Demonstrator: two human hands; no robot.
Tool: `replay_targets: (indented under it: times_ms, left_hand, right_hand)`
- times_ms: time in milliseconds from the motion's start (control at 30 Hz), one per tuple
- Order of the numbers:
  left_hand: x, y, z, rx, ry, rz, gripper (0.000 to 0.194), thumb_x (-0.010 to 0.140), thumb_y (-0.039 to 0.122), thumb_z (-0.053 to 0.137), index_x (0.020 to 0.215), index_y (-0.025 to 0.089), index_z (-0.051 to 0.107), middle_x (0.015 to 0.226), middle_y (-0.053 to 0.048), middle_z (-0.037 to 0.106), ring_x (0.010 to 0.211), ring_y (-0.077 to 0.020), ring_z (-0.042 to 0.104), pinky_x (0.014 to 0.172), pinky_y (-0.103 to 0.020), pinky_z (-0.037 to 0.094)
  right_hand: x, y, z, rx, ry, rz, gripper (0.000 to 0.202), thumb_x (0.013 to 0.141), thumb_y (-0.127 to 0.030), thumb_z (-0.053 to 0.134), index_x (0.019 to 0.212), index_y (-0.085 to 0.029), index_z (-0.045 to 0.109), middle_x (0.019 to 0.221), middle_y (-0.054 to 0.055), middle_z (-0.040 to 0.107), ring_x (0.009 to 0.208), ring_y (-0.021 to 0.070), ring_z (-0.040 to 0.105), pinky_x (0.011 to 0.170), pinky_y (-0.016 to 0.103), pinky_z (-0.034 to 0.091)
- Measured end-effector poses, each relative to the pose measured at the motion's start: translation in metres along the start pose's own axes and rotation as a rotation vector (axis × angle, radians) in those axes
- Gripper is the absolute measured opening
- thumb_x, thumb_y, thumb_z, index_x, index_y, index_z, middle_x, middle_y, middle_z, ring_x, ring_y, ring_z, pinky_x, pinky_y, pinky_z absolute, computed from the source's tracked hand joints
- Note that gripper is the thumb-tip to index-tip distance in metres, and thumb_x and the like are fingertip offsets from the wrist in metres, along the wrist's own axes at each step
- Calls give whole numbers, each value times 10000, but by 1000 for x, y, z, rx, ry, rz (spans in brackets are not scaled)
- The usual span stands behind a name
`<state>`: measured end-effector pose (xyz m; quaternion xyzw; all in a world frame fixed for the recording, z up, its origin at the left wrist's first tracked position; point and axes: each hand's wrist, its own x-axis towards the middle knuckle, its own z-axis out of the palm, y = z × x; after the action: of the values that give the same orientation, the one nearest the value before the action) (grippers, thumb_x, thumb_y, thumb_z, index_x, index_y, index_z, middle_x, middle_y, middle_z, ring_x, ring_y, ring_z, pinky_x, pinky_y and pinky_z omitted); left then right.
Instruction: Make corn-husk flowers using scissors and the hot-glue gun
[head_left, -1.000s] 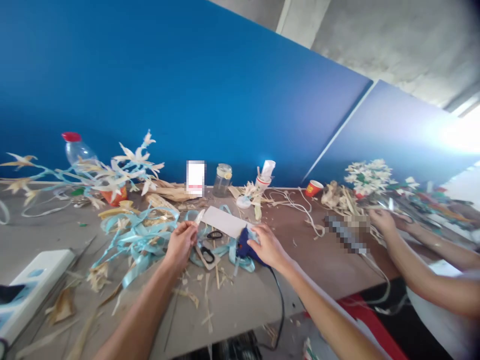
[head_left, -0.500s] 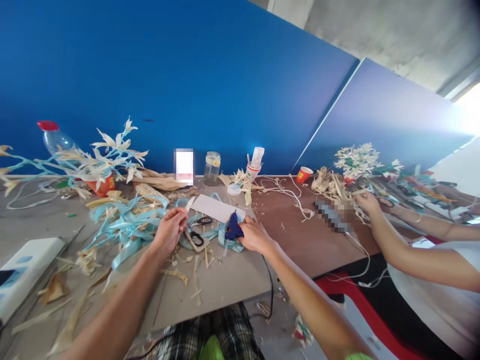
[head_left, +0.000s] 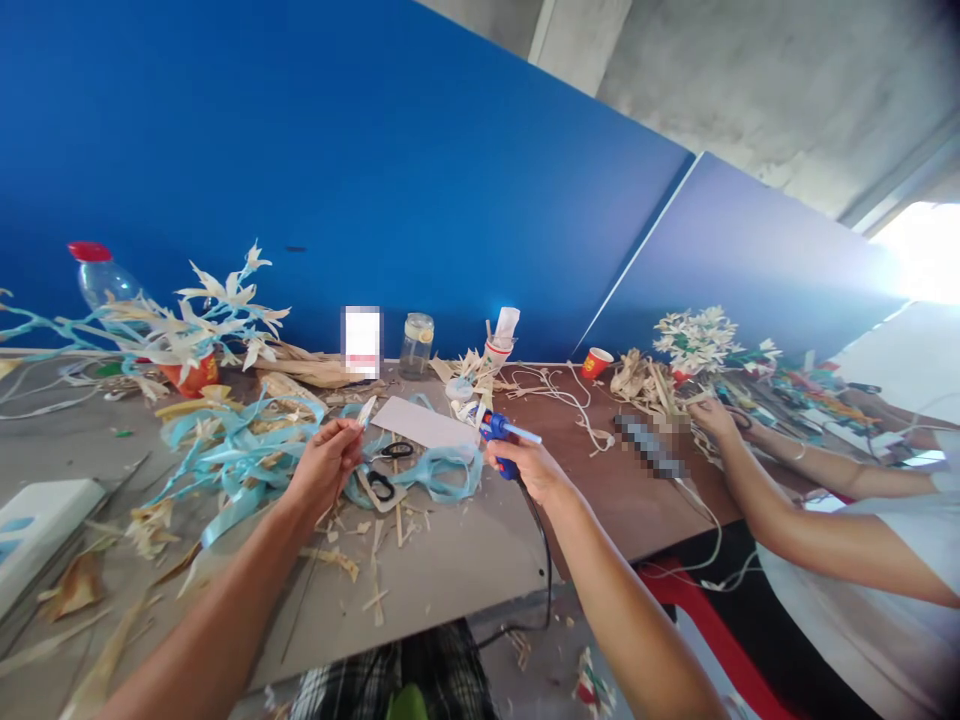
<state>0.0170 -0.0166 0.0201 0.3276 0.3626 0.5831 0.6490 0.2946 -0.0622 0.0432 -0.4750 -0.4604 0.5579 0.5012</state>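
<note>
My left hand (head_left: pixel 330 458) pinches a small pale petal piece (head_left: pixel 367 410) between thumb and fingertips, its tip pointing up. A blue glue gun (head_left: pixel 495 428) is in my right hand (head_left: pixel 534 468). The gun's nozzle end faces left, a glue stick juts from its back to the right, and a dark cord hangs below. Between the hands lie black-handled scissors (head_left: pixel 396 451), a white card (head_left: pixel 424 424) and loops of light blue ribbon (head_left: pixel 454 470).
At left, pale flowers on blue stems stand in a red cup (head_left: pixel 191 374), near a white power strip (head_left: pixel 45 530). A glass jar (head_left: pixel 416 347) and a tissue-filled cup (head_left: pixel 498 350) stand at the back. Dry husk scraps litter the table. A co-worker's hand (head_left: pixel 712 418) works at right.
My right hand has turned the glue gun from tilted downward to roughly level, moving it slightly right and up off the ribbon. My left hand keeps its pinch. The whole view has shifted slightly.
</note>
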Motion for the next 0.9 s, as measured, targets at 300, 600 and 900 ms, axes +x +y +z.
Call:
replay_targets:
  times_ms: [300, 600, 900]
  left_hand:
    - [5, -10, -4, 0, -48, -10, 237, 617, 270, 733, 687, 150, 541, 551, 61, 482, 388, -2, 304, 398, -157, 227]
    - [5, -9, -3, 72, 76, 98, 213, 629, 291, 696, 651, 156, 531, 495, 68, 430, 393, -21, 303, 417, -181, 211]
    - [6, -7, -4, 157, 151, 138, 212, 632, 317, 689, 650, 159, 548, 468, 68, 418, 401, -42, 315, 426, -197, 228]
  right_hand:
    - [13, 3, 35, 228, -76, -33, 315, 614, -339, 729, 853, -169, 615, 671, -12, 543, 508, 76, 440, 510, 235, 346]
    - [5, 4, 91, -215, -289, -165, 320, 786, -478, 571, 883, -177, 624, 555, -22, 517, 488, 106, 462, 512, 250, 365]
    - [21, 21, 107, -290, -244, -134, 217, 744, -414, 610, 830, -215, 590, 721, -16, 564, 526, 101, 471, 546, 253, 402]
